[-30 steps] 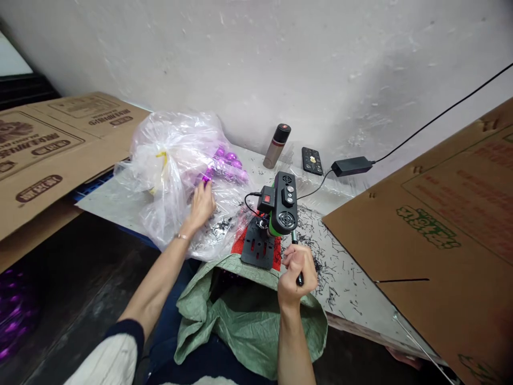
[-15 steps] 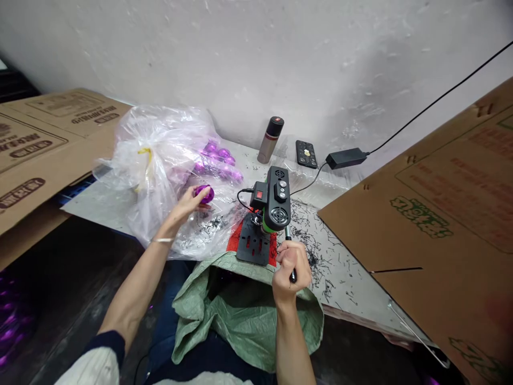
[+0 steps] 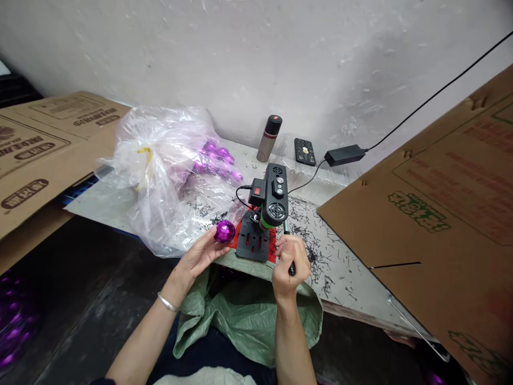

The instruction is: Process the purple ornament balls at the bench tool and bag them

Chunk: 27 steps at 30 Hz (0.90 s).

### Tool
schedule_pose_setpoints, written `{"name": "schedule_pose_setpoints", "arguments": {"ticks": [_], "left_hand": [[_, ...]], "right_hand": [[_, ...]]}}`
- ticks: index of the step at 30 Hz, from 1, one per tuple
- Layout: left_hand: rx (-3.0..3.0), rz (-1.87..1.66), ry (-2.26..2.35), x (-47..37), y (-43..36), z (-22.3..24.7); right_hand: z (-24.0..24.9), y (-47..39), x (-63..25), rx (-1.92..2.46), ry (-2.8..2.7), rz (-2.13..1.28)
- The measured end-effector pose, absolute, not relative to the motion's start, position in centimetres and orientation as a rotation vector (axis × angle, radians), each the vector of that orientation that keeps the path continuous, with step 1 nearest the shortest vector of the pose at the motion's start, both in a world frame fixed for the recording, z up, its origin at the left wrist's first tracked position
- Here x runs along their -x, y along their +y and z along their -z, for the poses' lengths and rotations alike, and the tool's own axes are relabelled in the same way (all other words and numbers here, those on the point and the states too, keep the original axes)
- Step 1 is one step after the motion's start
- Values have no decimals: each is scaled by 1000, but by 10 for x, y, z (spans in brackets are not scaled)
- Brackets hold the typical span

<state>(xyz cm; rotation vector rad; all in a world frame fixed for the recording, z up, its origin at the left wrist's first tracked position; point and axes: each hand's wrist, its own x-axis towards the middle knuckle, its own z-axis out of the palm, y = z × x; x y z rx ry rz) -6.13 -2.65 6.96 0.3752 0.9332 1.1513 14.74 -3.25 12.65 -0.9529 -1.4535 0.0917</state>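
Between the fingers of my left hand (image 3: 203,251) is a shiny purple faceted ball (image 3: 225,231), held just left of a small black machine (image 3: 276,195). Wrapped around the black-handled lever (image 3: 292,266) of that machine, my right hand (image 3: 292,264) is closed. The machine has round vents, a red switch and a slotted black base plate (image 3: 252,240) on a red sheet. More purple balls (image 3: 216,155) lie in or behind a clear plastic bag (image 3: 160,160) with a yellow tie. A green woven sack (image 3: 240,315) hangs open below the base.
Black scraps (image 3: 320,251) litter the table. A spray can (image 3: 269,138), a phone-like black object (image 3: 304,152) and a power adapter (image 3: 344,154) stand or lie near the wall. Cardboard boxes flank both sides, one at left (image 3: 56,128) and one at right (image 3: 449,224).
My left hand has carried the purple ball right and toward me, from beside the plastic bag to beside the machine's base. My right hand stays on the lever.
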Motion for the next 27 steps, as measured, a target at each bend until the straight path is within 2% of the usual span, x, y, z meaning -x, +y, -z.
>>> {"name": "schedule_pose_setpoints", "arguments": {"ticks": [7,15,27], "left_hand": [[-460,-1154,1009,30,-18,-59],[-1075,-1153,1288,13,-1,-29],[-1783,-1155,1467,1,6,-19]], "right_hand": [[-139,-32,-146,970,-1447,-149],[-161,-30,-147,1033,-1457,-209],[-153,-31,-149,979,-1478,-196]]}}
